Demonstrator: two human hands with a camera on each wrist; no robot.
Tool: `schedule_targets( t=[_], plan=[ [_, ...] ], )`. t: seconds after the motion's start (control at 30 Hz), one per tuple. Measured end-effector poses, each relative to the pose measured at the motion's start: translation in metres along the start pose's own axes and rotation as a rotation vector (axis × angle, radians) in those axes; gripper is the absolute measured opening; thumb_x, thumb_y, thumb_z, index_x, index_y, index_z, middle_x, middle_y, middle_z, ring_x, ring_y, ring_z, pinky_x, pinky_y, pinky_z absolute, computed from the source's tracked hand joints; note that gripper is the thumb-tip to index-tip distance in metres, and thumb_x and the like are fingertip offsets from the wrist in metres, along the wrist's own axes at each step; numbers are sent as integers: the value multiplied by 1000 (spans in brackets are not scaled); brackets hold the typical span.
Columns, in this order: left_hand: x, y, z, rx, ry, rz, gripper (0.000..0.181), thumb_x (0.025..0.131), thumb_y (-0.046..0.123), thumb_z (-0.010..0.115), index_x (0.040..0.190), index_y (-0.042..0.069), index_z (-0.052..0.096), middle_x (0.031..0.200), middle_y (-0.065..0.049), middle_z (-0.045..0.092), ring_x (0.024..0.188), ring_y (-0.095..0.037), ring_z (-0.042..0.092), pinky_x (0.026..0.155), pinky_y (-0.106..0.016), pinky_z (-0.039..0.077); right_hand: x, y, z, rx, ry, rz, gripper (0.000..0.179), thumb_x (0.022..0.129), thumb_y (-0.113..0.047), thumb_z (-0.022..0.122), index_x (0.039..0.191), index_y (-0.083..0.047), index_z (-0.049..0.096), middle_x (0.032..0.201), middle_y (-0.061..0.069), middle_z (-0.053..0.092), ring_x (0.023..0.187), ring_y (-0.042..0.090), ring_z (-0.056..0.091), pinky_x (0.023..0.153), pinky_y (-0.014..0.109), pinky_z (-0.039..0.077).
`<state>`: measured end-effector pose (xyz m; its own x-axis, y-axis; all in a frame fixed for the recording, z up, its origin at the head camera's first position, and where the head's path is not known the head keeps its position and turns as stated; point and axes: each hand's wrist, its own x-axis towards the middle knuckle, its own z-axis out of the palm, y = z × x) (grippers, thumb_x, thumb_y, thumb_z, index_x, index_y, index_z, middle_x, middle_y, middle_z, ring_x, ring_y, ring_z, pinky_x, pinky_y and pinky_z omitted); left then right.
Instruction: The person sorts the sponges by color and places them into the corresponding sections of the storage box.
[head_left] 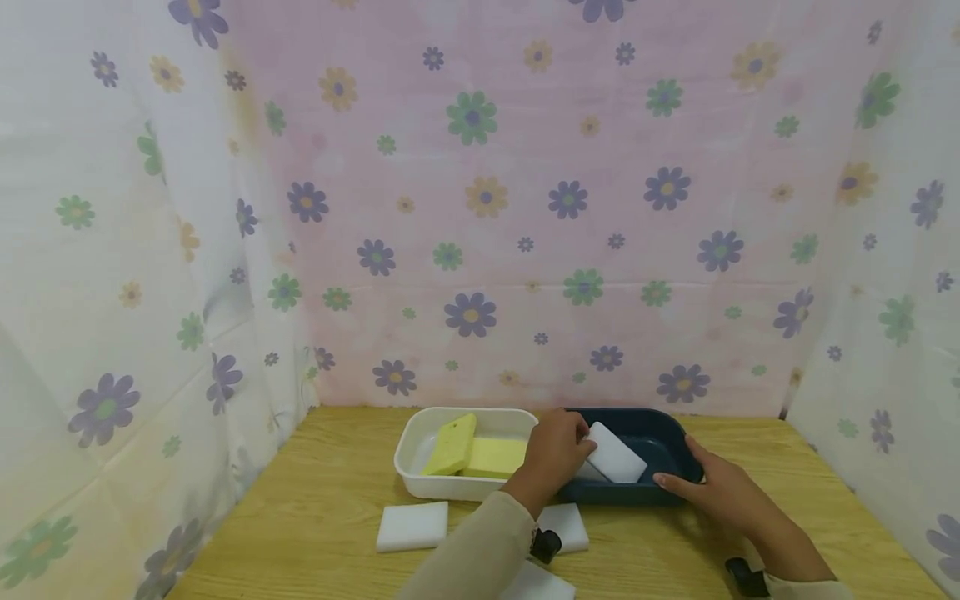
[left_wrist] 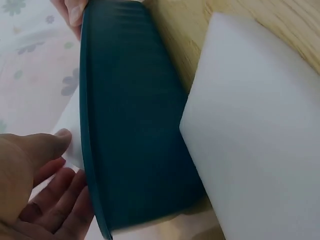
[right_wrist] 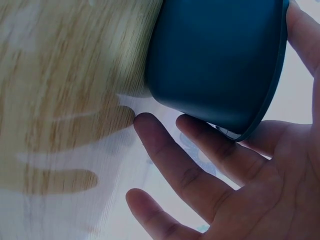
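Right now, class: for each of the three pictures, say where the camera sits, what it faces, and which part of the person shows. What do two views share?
Head: worn high, facing forward and down at the wooden table; the left hand pinches a white sponge over the dark tray, the right hand touches the tray.
Left wrist: beside the dark tray's outer wall, showing left fingers.
Right wrist: low under the tray's rim; right palm and fingers show.
Shared: both wrist views show the dark tray.

bottom white sponge (head_left: 538,583) cut off by frame edge.
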<state>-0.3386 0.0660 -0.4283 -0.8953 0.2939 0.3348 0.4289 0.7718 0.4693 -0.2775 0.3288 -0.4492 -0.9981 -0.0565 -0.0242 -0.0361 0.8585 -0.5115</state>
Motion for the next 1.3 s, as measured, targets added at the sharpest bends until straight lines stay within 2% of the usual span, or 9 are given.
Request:
schedule_targets(
  t=[0.2, 0.33, 0.43, 0.6, 0.73, 0.83, 0.9, 1.03, 1.3],
  plan=[
    [2, 10, 7, -96, -31, 104, 7, 94, 22, 78, 100, 19, 79, 88, 11, 72, 76, 1, 60, 71, -18, 52, 0, 0, 0, 3, -5, 15, 116, 93, -71, 61, 161, 11, 14, 158, 42, 27, 138, 62, 39, 102, 72, 42],
    [-1, 16, 8, -147, -124, 142, 21, 100, 17, 71, 119, 23, 77, 115, 12, 75, 84, 0, 63, 80, -19, 52, 1, 1, 1, 15, -7, 15, 116, 93, -70, 61, 161, 11, 14, 158, 41, 27, 138, 61, 40, 101, 71, 43],
    [-3, 15, 9, -130, -223, 166, 37, 103, 14, 65, 136, 30, 68, 137, 14, 66, 99, -2, 64, 87, -22, 51, 3, 1, 1, 19, -11, 23, 116, 93, -70, 61, 161, 11, 13, 158, 42, 26, 138, 62, 39, 101, 71, 44],
    [-5, 11, 14, 8, -368, 203, 50, 106, 14, 58, 152, 32, 52, 162, 14, 42, 137, -5, 53, 103, -28, 50, 2, 1, 0, 21, -20, 27, 115, 94, -69, 61, 161, 10, 12, 159, 42, 25, 139, 62, 38, 101, 71, 43],
    [-4, 11, 19, 186, -438, 202, 28, 109, 26, 51, 133, 29, 66, 139, 14, 64, 121, -6, 63, 102, -30, 51, 1, 2, 0, 26, -24, 19, 115, 94, -69, 61, 162, 10, 12, 159, 41, 25, 139, 62, 38, 101, 71, 43],
    [-2, 12, 21, 296, -489, 189, 31, 111, 36, 43, 121, 32, 72, 119, 17, 70, 105, -5, 64, 95, -34, 51, 1, 2, 1, 25, -24, 16, 115, 94, -69, 61, 162, 9, 12, 159, 42, 25, 138, 62, 39, 101, 70, 44],
    [-1, 13, 21, 345, -514, 187, 36, 111, 40, 38, 121, 35, 72, 120, 18, 69, 108, -6, 64, 99, -39, 50, 2, 3, 1, 24, -23, 15, 115, 94, -69, 61, 162, 9, 12, 159, 41, 25, 138, 62, 39, 101, 70, 44],
    [-4, 14, 19, 427, -488, 173, 42, 108, 48, 33, 138, 46, 63, 141, 20, 60, 130, -11, 58, 113, -48, 41, 2, 3, 1, 22, -19, 11, 115, 94, -69, 60, 162, 9, 11, 160, 41, 24, 139, 62, 38, 101, 69, 44],
    [-9, 12, 17, 530, -459, 112, 47, 107, 56, 23, 152, 59, 37, 160, 7, 43, 147, -20, 42, 122, -50, 29, 1, 3, 2, 32, -13, -4, 113, 95, -67, 61, 162, 10, 11, 160, 41, 23, 139, 62, 38, 101, 69, 44]
  ],
)
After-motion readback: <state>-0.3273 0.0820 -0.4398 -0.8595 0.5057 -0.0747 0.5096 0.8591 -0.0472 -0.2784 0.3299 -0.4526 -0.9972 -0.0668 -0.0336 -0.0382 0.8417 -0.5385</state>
